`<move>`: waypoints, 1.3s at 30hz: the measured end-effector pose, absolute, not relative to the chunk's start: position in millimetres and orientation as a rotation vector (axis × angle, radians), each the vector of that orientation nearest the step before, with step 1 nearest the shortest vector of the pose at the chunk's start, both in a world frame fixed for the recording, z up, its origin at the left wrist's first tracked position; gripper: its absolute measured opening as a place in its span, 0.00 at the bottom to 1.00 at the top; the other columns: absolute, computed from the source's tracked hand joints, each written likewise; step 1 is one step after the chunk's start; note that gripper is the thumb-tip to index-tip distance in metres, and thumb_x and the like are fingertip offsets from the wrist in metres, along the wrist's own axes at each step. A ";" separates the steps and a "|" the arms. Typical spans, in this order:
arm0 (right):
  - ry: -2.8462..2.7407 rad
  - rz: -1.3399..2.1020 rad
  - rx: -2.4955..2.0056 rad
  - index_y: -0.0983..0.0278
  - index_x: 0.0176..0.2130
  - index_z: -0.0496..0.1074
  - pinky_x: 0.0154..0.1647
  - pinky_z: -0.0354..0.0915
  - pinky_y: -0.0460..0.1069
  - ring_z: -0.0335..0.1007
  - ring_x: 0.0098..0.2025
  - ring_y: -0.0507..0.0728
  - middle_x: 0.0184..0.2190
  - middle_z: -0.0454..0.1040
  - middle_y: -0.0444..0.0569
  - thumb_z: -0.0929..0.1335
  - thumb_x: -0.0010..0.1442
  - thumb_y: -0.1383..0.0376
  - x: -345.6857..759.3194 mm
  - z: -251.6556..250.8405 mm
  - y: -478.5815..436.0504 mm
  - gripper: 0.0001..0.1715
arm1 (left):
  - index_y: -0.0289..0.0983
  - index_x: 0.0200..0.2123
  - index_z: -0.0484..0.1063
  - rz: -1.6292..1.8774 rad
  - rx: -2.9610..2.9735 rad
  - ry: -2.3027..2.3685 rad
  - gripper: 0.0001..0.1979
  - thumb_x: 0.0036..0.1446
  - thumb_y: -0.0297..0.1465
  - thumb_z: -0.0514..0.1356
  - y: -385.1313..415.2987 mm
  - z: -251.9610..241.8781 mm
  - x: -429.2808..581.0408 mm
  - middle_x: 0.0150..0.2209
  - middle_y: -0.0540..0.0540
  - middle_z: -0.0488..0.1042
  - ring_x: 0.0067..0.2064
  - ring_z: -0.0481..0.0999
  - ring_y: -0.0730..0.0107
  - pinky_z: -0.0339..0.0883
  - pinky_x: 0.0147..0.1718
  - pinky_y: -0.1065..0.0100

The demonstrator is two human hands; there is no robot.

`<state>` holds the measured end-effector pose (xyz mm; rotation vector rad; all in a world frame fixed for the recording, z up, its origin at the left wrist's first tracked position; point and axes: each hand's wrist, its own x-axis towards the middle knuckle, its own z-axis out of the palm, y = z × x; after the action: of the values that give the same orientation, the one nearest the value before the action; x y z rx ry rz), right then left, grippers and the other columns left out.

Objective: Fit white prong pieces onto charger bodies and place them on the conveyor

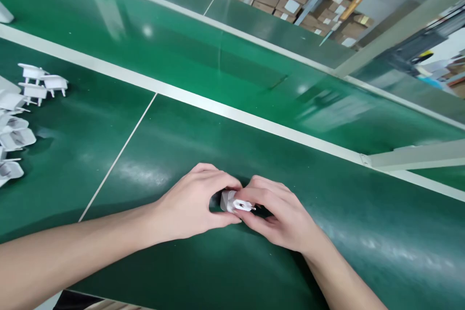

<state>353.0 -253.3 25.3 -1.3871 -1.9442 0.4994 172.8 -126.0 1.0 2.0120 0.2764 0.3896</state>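
Low over the green table, a small white charger plug [242,205] sits between my two hands, its pins pointing right. Its greyish-white body [227,201] shows on the left side. Thumb and forefinger of my left hand [198,201] curve round that body and close on it. From the other side, my right hand [278,208] pinches the pin end with thumb and forefinger. The fingertips hide part of the plug, and I cannot tell whether it is one piece or two pressed together.
Several white plug pieces with pins [32,91] lie scattered at the left edge. A pale raised rail [218,108] crosses the green table [163,271] behind my hands. A pale post [417,157] stands at the right. Cardboard boxes [292,0] are stacked on shelves beyond.
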 end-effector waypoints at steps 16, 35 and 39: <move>-2.069 0.356 -1.357 0.62 0.49 0.68 0.30 0.55 0.49 0.57 0.28 0.52 0.30 0.69 0.45 0.68 0.66 0.75 353.8 20.0 -250.4 0.13 | 0.40 0.40 0.73 0.343 2.099 0.273 0.10 0.56 0.30 0.69 -124.5 -0.6 175.7 0.40 0.53 0.80 0.46 0.77 0.66 0.64 0.54 0.65; -1.807 0.513 -1.436 0.60 0.47 0.72 0.26 0.61 0.46 0.65 0.26 0.51 0.30 0.75 0.44 0.69 0.67 0.69 349.4 26.5 -251.1 0.08 | 0.39 0.36 0.69 0.314 2.123 0.297 0.11 0.55 0.30 0.70 -126.1 0.4 175.4 0.39 0.51 0.79 0.48 0.76 0.61 0.67 0.52 0.61; -1.342 0.667 -1.385 0.58 0.47 0.74 0.19 0.61 0.44 0.68 0.21 0.50 0.29 0.76 0.43 0.70 0.68 0.66 354.5 33.8 -258.4 0.06 | 0.42 0.41 0.72 0.282 2.083 0.301 0.11 0.56 0.30 0.69 -126.7 0.8 174.5 0.42 0.52 0.79 0.52 0.74 0.58 0.67 0.49 0.61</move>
<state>354.5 -258.4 33.8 -1.3845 -1.3424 0.6673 174.5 -126.7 0.8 2.0827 0.3008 0.2825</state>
